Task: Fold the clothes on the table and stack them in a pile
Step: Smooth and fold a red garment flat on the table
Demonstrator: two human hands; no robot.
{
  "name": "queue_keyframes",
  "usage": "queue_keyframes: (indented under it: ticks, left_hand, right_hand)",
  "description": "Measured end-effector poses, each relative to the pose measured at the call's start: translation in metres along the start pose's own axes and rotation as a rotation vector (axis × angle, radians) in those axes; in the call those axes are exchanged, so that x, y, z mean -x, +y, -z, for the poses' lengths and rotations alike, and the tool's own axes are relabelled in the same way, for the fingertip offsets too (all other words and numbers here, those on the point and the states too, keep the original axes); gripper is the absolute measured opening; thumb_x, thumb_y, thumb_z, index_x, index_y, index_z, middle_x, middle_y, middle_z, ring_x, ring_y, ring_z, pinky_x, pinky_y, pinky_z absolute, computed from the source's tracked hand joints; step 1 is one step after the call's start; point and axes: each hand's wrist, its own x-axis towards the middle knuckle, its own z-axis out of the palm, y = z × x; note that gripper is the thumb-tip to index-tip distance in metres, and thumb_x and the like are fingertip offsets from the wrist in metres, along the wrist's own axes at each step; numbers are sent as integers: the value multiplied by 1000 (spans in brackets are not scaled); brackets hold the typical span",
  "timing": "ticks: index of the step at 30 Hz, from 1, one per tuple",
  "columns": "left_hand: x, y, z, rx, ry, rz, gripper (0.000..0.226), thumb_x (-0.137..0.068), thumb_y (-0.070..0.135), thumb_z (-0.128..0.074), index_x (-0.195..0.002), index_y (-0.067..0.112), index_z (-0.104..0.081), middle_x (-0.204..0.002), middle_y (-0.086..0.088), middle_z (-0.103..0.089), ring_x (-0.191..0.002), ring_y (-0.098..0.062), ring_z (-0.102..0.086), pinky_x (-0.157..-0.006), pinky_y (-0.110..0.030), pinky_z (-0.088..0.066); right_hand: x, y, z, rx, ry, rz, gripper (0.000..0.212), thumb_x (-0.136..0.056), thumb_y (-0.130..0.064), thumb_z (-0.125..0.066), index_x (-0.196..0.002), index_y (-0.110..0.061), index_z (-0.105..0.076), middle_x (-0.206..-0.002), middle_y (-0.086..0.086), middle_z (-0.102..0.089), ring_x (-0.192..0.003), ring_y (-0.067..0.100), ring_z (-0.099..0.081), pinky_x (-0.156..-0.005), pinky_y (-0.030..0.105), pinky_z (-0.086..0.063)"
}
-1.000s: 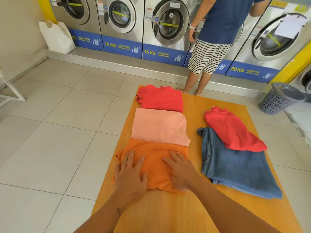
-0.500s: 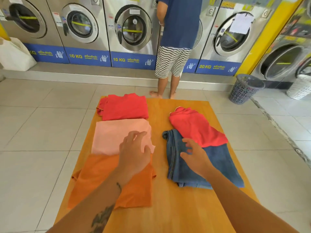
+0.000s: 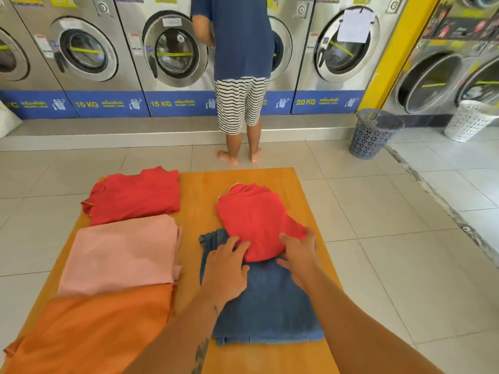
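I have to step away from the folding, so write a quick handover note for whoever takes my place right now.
Left hand: open, fingers at the near edge of the crumpled red shirt.
Right hand: open, on that shirt's right corner.
The shirt lies partly on the blue jeans.
Done: red top, pink top and orange top lie folded in a row on the table.
Left: fold the red shirt, check the jeans, stack everything in one pile.
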Motion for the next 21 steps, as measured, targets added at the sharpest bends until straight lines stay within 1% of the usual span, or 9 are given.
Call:
queue_keyframes:
  ticks: [3,5,8,10,13,15,17,19,21]
  left_hand:
    - [-6,8,2,29,147,13,33,-95,27,-52,-127,23,-62,-129,5,-58,-103,-21,-59,-82,-41,-46]
    - [-6,12,10,13,196,-40,29,-94,25,-54,-120,21,-67,-117,5,-65,-94,-22,-61,-75,-42,-48]
    - [0,19,22,24,288,-143,22,-90,23,-61,-108,18,-72,-102,4,-68,-84,-23,-61,-68,-43,-48]
    - [8,21,28,67,308,-213,22,-90,24,-60,-108,20,-71,-103,7,-66,-88,-20,-58,-72,-41,-47]
    - [25,14,38,292,358,-247,29,-89,23,-53,-114,24,-66,-112,13,-59,-102,-10,-54,-87,-32,-45]
    - [34,0,48,468,470,-122,35,-86,20,-47,-117,24,-64,-114,14,-56,-109,-8,-53,-94,-28,-43]
    - [36,-17,57,606,530,140,38,-86,17,-47,-120,24,-62,-113,11,-54,-110,-13,-53,-97,-37,-45]
    - [33,-31,64,674,386,349,40,-88,16,-51,-127,22,-58,-119,3,-50,-117,-21,-50,-100,-40,-43]
    - [36,-39,62,678,221,294,38,-90,18,-54,-128,21,-58,-115,7,-46,-119,-24,-49,-96,-35,-40]
  right_hand:
    - [-6,-6,-20,-94,-2,-27,77,-87,-23,-67,-148,-37,-22,-127,-2,-53,-105,23,-61,-79,48,-59]
    - [-8,-8,-31,-29,60,-23,78,-84,-27,-69,-148,-36,-26,-129,4,-55,-106,27,-61,-88,51,-57]
    - [-7,-15,-37,25,138,-48,66,-83,-22,-59,-143,-37,-34,-112,6,-59,-88,23,-62,-71,42,-58]
    - [-3,-20,-34,67,112,9,60,-85,-15,-50,-138,-39,-40,-99,-2,-58,-79,16,-59,-57,31,-49]
    - [9,-28,-22,45,-10,142,56,-83,-6,-51,-128,-40,-51,-110,-5,-60,-88,16,-62,-65,33,-54]
    - [22,-33,-6,-60,-104,139,56,-81,1,-55,-122,-37,-60,-116,-5,-61,-98,20,-63,-70,36,-57]
    - [41,-32,17,-137,-186,100,56,-79,4,-57,-115,-37,-67,-118,-3,-66,-100,23,-66,-65,35,-56]
    - [66,-26,41,-128,-255,50,53,-78,3,-59,-112,-36,-71,-121,1,-68,-102,28,-67,-67,37,-57]
    - [94,-16,61,-53,-305,27,53,-74,-3,-64,-115,-37,-70,-127,4,-64,-107,32,-66,-73,40,-57]
